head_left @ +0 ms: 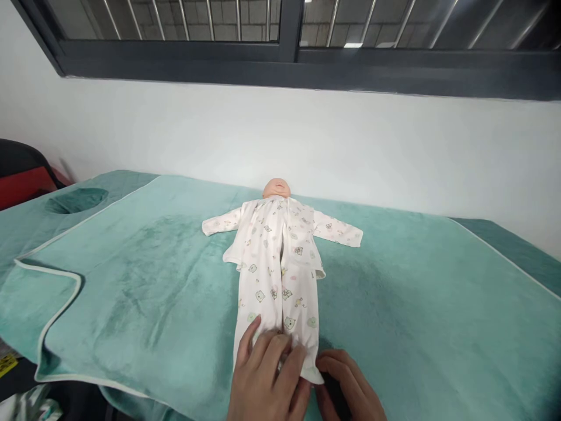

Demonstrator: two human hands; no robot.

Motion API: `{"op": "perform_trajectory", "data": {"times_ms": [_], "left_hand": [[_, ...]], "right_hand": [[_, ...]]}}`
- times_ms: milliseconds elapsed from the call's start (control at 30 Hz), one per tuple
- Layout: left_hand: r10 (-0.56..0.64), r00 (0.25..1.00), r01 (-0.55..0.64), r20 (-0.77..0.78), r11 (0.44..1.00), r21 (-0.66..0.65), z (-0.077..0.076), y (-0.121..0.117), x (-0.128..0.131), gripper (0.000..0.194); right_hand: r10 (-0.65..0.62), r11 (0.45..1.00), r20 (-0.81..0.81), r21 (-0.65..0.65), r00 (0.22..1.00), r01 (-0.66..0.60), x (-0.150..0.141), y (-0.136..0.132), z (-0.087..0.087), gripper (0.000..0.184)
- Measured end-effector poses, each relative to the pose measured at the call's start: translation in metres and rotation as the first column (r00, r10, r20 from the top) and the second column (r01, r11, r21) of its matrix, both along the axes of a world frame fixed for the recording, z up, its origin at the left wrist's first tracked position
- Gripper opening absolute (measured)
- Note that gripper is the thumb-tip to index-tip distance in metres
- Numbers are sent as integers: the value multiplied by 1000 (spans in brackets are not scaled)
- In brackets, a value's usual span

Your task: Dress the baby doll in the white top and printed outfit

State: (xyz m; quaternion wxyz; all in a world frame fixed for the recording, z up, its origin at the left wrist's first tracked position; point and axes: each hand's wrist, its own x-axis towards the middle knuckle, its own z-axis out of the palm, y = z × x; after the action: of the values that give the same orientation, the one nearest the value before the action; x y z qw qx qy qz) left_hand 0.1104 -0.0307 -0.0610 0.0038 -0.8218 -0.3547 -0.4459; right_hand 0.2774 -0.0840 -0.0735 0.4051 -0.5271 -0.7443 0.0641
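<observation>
A baby doll lies face up on a teal towel, dressed in a white printed top and trousers, arms spread sideways. My left hand rests flat on the trouser legs' lower ends, fingers stretched out and apart. My right hand sits just right of the trouser hem, its fingers curled and pressed at the cloth's edge; whether it grips the hem is hard to see.
The towel covers a padded teal table with a face hole at far left. A white wall and dark window frame stand behind. A red and black chair is at the left edge.
</observation>
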Motion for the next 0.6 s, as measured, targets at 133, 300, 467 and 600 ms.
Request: {"op": "perform_trajectory", "data": {"times_ms": [133,300,467,600], "left_hand": [[-45,999,45,-22,999,-9,-1,2,-4,19],[-69,998,69,-15,997,-29,-5,3,-7,22],[-81,997,81,-9,995,-51,-6,4,-9,23],[-107,994,109,29,991,-83,-6,2,-7,21]], "right_hand": [[-22,1000,52,-6,998,23,0,-1,-6,27],[-16,1000,77,11,997,15,-1,0,-6,26],[6,1000,66,26,998,-8,0,0,-6,26],[10,1000,73,18,997,-11,1,-1,-8,27]]}}
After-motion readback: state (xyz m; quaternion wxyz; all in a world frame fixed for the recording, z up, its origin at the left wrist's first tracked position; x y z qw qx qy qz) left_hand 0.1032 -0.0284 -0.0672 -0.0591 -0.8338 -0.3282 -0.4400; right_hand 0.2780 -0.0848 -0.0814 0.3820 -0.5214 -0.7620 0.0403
